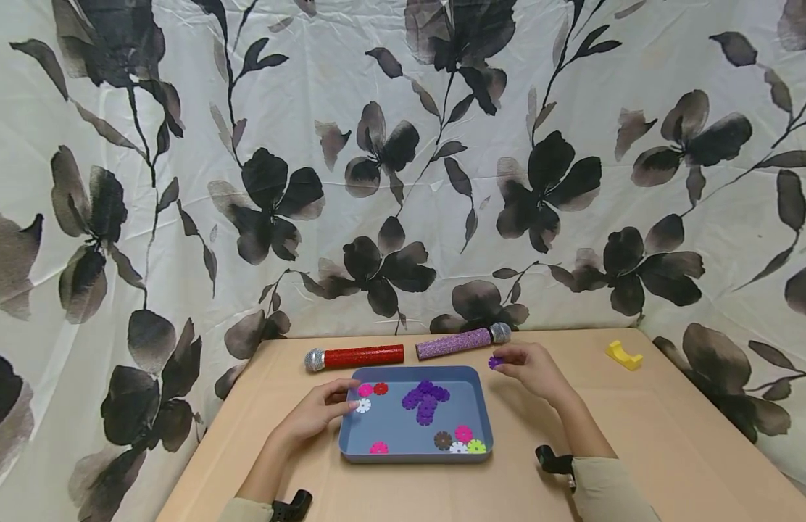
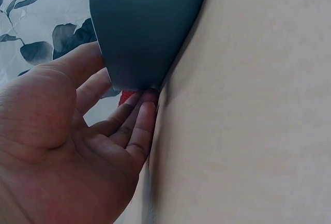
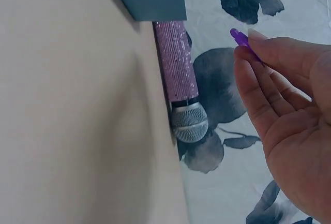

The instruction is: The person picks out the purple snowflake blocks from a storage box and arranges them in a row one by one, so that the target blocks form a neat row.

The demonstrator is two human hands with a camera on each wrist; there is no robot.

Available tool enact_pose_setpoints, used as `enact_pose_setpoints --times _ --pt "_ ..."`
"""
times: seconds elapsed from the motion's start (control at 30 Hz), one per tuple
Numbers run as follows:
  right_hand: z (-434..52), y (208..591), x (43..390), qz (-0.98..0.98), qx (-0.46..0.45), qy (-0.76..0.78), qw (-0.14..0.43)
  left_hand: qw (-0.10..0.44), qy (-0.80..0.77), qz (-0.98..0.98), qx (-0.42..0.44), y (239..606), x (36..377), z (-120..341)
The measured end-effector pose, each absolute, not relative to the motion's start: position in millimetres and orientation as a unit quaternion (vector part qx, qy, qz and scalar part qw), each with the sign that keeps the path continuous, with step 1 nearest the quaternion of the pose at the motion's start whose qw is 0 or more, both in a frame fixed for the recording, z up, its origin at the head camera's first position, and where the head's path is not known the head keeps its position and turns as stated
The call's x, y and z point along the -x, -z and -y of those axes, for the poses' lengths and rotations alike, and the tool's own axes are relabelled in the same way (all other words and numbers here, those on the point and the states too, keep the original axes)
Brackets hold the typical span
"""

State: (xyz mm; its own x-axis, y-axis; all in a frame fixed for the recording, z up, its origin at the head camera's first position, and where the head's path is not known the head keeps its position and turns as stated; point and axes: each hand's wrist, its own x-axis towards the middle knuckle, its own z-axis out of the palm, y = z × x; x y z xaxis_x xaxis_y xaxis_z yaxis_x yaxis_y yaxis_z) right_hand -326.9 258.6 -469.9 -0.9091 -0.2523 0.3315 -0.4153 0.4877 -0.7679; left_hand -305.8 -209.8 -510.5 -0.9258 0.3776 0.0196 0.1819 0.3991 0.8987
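My right hand (image 1: 532, 368) pinches a purple flower-shaped disc (image 1: 493, 362) between thumb and fingertips, above the table just right of the tray; the right wrist view shows this disc (image 3: 240, 38) edge-on. My left hand (image 1: 314, 415) holds the left side of a blue-grey tray (image 1: 385, 426), thumb at the rim. In the left wrist view, fingers reach beneath the tray's edge (image 2: 142, 38). A cluster of purple discs (image 1: 426, 402) lies inside the tray. Pink, red and white discs (image 1: 364, 406) sit by the left rim, and several coloured discs (image 1: 463, 433) in the near right corner.
Behind the tray lie a red glittery microphone (image 1: 364, 356) and a purple glittery microphone (image 1: 455, 344). A yellow curved piece (image 1: 624, 355) rests on the table (image 1: 651, 435) at the far right. Floral cloth (image 1: 442, 181) hangs along the table's back edge.
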Motion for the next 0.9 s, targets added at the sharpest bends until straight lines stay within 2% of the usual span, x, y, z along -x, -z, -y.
enact_pose_setpoints --times 0.5,0.9 --pt "-270.6 485.3 334.9 0.854 -0.209 -0.474 0.045 0.092 -0.527 -0.828 -0.166 511.0 306.0 207.5" --pt "-269.2 501.2 345.8 0.884 -0.198 -0.424 -0.025 0.091 -0.536 -0.825 -0.154 512.3 310.6 201.8"
